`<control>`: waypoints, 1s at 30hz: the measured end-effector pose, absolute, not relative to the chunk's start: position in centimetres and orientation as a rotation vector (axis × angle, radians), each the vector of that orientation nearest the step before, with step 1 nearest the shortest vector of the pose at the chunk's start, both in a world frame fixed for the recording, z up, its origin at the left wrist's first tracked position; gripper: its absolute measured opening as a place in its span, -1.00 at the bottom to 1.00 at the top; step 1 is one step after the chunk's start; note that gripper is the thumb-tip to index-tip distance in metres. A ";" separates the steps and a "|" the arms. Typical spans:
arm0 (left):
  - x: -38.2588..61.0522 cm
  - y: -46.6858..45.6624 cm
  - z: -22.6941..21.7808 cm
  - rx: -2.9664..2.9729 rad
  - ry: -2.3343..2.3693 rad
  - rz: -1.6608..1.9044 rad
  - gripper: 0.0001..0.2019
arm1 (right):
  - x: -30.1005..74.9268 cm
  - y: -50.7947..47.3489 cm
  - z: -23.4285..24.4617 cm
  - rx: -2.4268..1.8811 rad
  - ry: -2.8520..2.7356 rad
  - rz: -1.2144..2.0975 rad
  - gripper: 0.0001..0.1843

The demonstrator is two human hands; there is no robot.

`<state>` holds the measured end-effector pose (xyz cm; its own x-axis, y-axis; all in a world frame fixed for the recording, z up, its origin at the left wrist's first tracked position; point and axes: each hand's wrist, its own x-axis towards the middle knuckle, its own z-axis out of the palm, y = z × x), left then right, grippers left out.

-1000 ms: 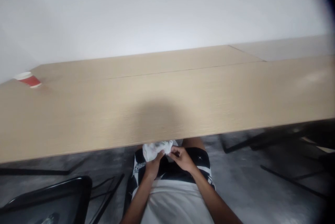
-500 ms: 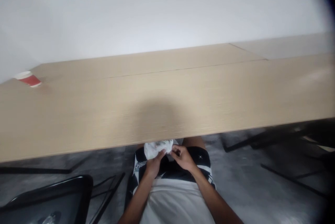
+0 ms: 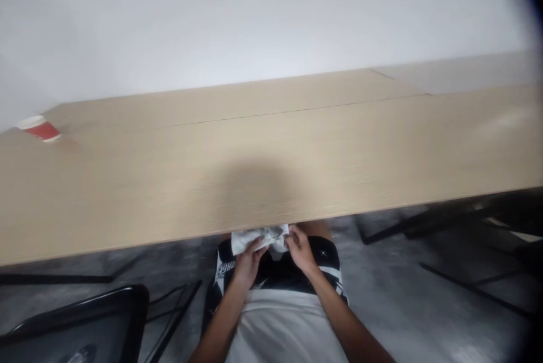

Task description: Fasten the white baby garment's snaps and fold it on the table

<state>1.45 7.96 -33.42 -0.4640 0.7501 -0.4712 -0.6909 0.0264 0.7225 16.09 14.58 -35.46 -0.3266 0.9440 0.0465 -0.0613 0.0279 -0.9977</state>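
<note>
Over my lap, right at the table's front edge, is a crumpled white sheet (image 3: 242, 241); whether it is paper or thin plastic I cannot tell. My left hand (image 3: 249, 264) grips its lower side, with thumb and fingers pressed on it. At its right end my right hand (image 3: 300, 250) pinches the material between bent fingers. Part of the sheet's far side is hidden under the tabletop edge.
A long light-wood table (image 3: 271, 154) runs across the view against a white wall (image 3: 263, 18). A red and white paper cup (image 3: 42, 128) stands at its far left. A black chair (image 3: 93, 323) is at the lower left, and dark metal legs show at the right.
The white sheet has gone from bunched up to more spread out sideways. My right hand has moved slightly right and up, and my left hand has shifted a little left.
</note>
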 end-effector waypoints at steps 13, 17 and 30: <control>1.5 7.8 -33.5 0.570 1.385 1.419 -0.51 | 17.0 14.7 -35.3 -0.929 -1.159 1.329 -0.76; 1.1 7.4 -34.0 0.869 1.592 1.510 -0.61 | 16.9 14.7 -35.9 -0.898 -1.073 1.431 -0.66; 1.4 6.7 -34.5 1.606 1.691 0.833 -0.70 | 16.4 15.0 -34.8 -0.775 -0.862 1.710 -0.57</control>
<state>1.40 6.68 -34.52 -0.0355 0.9989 -0.0317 0.5840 0.0465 0.8104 16.38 14.99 -34.75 -0.2672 0.9593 -0.0908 -0.4971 -0.2179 -0.8399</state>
